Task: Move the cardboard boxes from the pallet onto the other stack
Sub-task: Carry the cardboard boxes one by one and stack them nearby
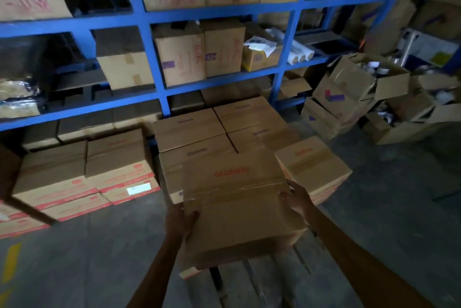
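Gripping cardboard box (237, 210): left hand (180, 221), right hand (298, 199), fingers (284, 195) curled.

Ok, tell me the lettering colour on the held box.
Red, on the held box, head view.

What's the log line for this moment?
phase: hold; cardboard box: over pallet; left hand: grips box; right hand: grips box

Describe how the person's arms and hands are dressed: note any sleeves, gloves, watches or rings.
The left hand and right hand are bare, without gloves. The left forearm and right forearm are bare too; no sleeve shows in the frame. No watch, band or ring is visible, though the light is dim.
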Motion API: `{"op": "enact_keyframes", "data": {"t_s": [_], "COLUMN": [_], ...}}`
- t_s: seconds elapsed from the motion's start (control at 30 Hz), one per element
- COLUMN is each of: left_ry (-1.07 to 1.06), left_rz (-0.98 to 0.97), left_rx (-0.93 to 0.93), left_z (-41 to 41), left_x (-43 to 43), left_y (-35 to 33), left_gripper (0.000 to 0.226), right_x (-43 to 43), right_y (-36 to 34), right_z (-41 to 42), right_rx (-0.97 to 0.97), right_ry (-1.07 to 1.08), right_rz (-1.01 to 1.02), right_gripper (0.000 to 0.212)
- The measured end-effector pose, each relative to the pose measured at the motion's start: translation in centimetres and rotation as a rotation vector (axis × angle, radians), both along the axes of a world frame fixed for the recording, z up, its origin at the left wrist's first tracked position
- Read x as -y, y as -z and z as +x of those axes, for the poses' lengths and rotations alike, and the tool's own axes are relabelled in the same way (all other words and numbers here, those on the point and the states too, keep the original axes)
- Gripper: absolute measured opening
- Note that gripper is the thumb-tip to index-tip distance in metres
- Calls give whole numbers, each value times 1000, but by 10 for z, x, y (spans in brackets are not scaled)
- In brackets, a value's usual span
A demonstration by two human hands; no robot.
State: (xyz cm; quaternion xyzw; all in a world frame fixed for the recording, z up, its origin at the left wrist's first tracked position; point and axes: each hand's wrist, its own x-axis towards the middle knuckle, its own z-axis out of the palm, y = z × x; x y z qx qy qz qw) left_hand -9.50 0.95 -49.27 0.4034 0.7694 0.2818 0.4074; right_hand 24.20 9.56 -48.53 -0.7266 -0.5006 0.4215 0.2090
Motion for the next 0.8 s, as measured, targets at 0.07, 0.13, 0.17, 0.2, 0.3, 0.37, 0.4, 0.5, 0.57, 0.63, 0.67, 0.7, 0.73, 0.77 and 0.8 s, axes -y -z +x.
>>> {"op": "enact_keyframes", "data": {"t_s": [0.07, 0.13, 0.17, 0.2, 0.3, 0.37, 0.4, 0.5, 0.57, 0.63, 0.67, 0.7, 0.73, 0.77, 0.8], "left_ry": [-40, -73, -97, -97, -168, -219, -227, -234, -240, -242, -237, -235, -228, -225, -227], "left_rz": [9, -20, -47, -72, -158, -187, -179, -182, -166, -140, -134, -137, -137, -144, -141], "left_rx": [-27, -35, -56, -68, -78, -99, -109, -135, -150, -159, -156, -155, -147, -121, -94], "left_z": [33, 55, 62, 69, 103, 127, 134, 149, 152, 153, 152, 151, 150, 152, 153], "left_x": [-28, -54, -69, -84, -106, -120, -130, -149, -161, -170, -173, -175, -179, -178, -180], "left_y": [28, 66, 96, 114, 164, 174, 184, 213, 232, 252, 263, 273, 282, 293, 299], "left_gripper": [61, 70, 75, 80, 72, 56, 52, 48, 47, 48, 49, 51, 53, 56, 59], "right_x": [-40, -77, -95, -112, -154, -179, -193, -220, -235, -246, -250, -254, -259, -261, -264], "right_y": [27, 50, 63, 73, 123, 151, 165, 201, 222, 243, 254, 264, 272, 283, 288], "right_z": [31, 53, 64, 74, 100, 111, 115, 122, 124, 126, 126, 127, 128, 131, 133], "right_rx": [-7, 23, 64, 95, 187, 206, 207, 206, 210, 216, 220, 225, 225, 230, 244], "right_ry": [-10, -69, -114, -155, -292, -351, -377, -434, -438, -431, -426, -419, -411, -409, -406], "right_rz": [-27, -43, -39, -25, -16, -17, -2, 41, 66, 106, 128, 150, 165, 159, 161], "right_gripper": [51, 52, 52, 53, 60, 62, 60, 51, 47, 43, 42, 41, 42, 41, 39]}}
